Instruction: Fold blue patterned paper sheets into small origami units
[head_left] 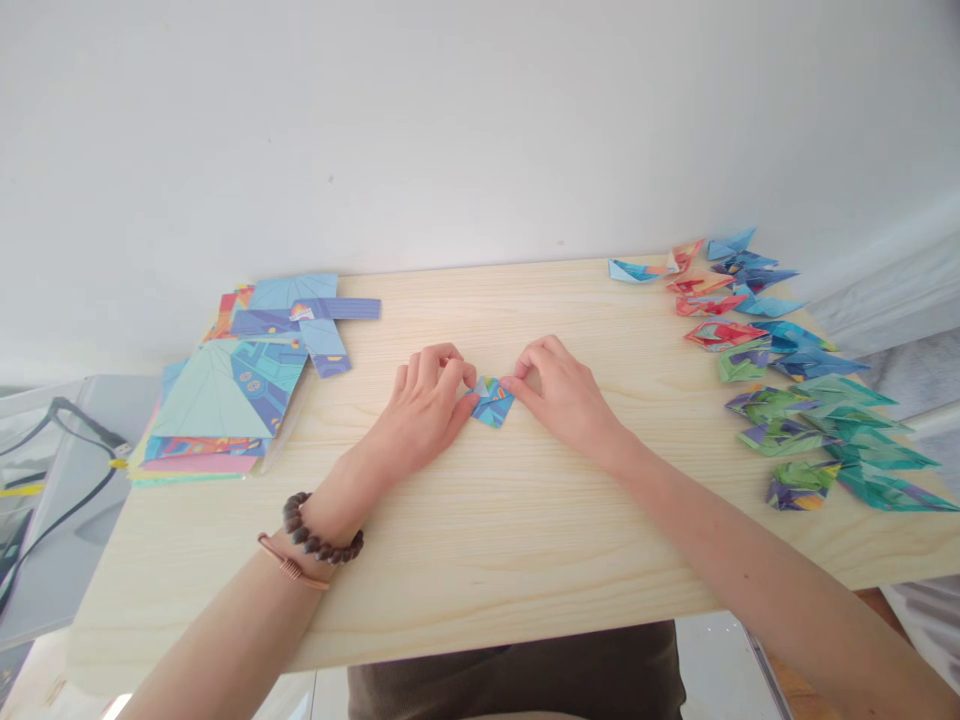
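A small folded piece of blue patterned paper (493, 402) lies on the pale wooden table (480, 540) between my hands. My left hand (426, 405), with a bead bracelet on its wrist, has its fingers curled and pinches the paper's left edge. My right hand (561, 388) is curled too, its fingertips pressing the paper's right corner. Both hands rest on the table top.
A stack of coloured paper sheets (225, 400) lies at the left end, with loose blue strips (315, 320) on top. Several folded paper figures (795, 380) are spread along the right end. Cables (67, 440) lie on a grey surface to the left. A white wall stands behind.
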